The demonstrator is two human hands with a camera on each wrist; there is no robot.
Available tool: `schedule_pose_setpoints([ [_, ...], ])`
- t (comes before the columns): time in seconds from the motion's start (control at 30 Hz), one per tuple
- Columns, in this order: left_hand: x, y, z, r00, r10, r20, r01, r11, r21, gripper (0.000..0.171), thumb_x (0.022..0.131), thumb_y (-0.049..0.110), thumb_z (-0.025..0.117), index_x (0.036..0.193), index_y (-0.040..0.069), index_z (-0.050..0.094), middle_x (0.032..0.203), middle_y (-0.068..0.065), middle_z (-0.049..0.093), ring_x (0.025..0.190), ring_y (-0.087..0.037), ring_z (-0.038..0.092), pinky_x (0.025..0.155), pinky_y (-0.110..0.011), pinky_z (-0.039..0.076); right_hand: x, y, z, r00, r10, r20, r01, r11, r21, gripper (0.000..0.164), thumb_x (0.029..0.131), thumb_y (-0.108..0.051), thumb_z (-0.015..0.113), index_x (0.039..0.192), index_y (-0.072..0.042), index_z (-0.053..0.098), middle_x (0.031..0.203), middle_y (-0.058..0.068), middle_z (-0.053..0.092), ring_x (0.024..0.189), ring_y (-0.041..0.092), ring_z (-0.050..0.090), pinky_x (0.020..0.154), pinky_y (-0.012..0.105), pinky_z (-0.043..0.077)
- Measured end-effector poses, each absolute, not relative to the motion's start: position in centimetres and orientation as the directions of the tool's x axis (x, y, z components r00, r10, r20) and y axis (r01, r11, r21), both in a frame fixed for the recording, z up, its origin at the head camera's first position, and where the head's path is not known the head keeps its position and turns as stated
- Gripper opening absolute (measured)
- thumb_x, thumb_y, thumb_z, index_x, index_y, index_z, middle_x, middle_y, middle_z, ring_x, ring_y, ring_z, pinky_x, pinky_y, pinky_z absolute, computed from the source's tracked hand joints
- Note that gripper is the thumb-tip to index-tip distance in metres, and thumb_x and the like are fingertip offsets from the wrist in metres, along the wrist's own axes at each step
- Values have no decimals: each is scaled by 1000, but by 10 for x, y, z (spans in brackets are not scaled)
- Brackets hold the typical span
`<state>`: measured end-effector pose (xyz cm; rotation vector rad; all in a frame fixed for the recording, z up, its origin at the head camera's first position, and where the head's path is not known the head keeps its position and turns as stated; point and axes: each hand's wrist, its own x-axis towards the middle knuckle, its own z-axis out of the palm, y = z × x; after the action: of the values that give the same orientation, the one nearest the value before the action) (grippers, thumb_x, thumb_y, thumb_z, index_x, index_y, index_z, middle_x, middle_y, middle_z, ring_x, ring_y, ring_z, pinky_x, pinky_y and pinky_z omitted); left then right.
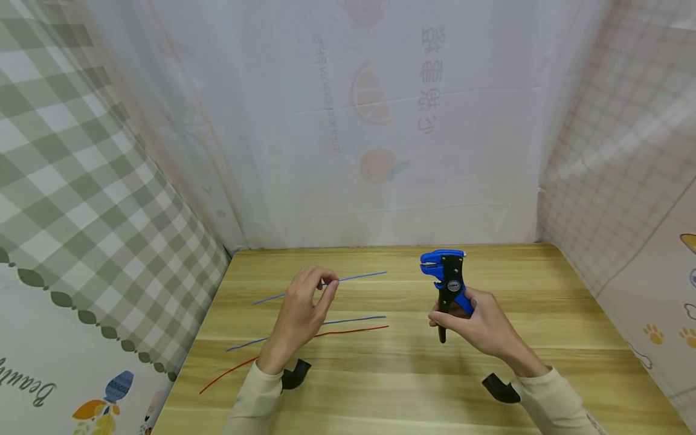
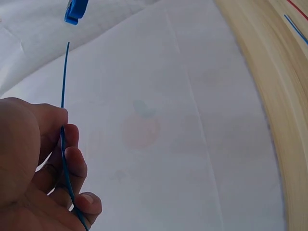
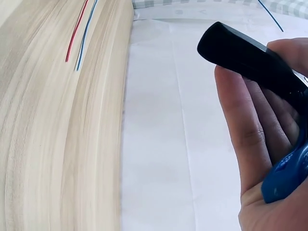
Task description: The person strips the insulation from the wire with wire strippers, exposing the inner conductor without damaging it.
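Between thumb and fingertips, my left hand (image 1: 302, 308) pinches a blue wire (image 1: 363, 276) raised above the table. In the left wrist view the wire (image 2: 63, 82) runs along the palm, and its free end points toward the blue tip of the tool, with a gap between them. My right hand (image 1: 484, 323) grips a blue and black wire stripper (image 1: 451, 284) by its handles, head upward. The right wrist view shows the black handle (image 3: 245, 50) and the blue handle (image 3: 284, 178) in the fingers. The stripper's head is out of that view.
Another blue wire (image 1: 356, 319) and a red wire (image 1: 353, 330) lie on the wooden table (image 1: 402, 386), partly hidden by my left arm. A white printed curtain (image 1: 462, 199) hangs behind the table, and a green checked cloth (image 1: 109, 163) hangs at the left.
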<state>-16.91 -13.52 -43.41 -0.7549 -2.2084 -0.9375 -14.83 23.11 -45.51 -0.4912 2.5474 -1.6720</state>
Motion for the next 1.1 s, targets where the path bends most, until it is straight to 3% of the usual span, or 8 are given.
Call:
schedule_pose_setpoints([
  [0.13, -168, -135, -432, -623, 254, 740, 710, 581, 399, 15, 100, -6, 80, 104, 7, 75, 99, -3, 74, 91, -17, 67, 79, -32, 59, -147, 231, -454, -929, -323, 180, -278, 290, -916, 19, 104, -14, 83, 118, -5, 74, 101, 6, 86, 89, 21, 86, 81, 31, 68],
  [0.4, -166, -133, -426, -600, 255, 759, 729, 565, 386, 13, 99, -4, 81, 104, 8, 77, 99, -2, 76, 90, -16, 67, 80, -29, 57, -146, 230, -453, -885, -400, 240, -338, 197, -920, 30, 108, -3, 74, 137, 0, 66, 103, 11, 82, 90, 24, 84, 89, 29, 68],
  [0.57, -165, -133, -423, -593, 249, 766, 731, 566, 381, 14, 98, -4, 83, 104, 8, 78, 99, -2, 77, 90, -17, 68, 80, -30, 58, -148, 228, -453, -851, -472, 233, -327, 127, -936, 28, 113, 0, 64, 140, 2, 59, 104, 19, 74, 90, 28, 81, 86, 38, 69],
  [0.8, -164, -132, -422, -594, 243, 767, 736, 549, 396, 14, 97, -4, 84, 103, 8, 80, 101, -2, 78, 93, -18, 70, 80, -30, 60, -146, 228, -450, -845, -497, 198, -282, 100, -954, 15, 117, -4, 58, 132, -2, 58, 105, 17, 66, 89, 31, 76, 84, 40, 68],
  [1.1, -162, -131, -419, -593, 233, 770, 747, 516, 419, 11, 98, -2, 84, 103, 9, 83, 99, -3, 80, 91, -18, 72, 80, -29, 63, -139, 228, -449, -802, -563, 202, -233, -17, -972, 12, 117, 2, 50, 128, 4, 53, 100, 20, 70, 87, 32, 76, 81, 45, 68],
])
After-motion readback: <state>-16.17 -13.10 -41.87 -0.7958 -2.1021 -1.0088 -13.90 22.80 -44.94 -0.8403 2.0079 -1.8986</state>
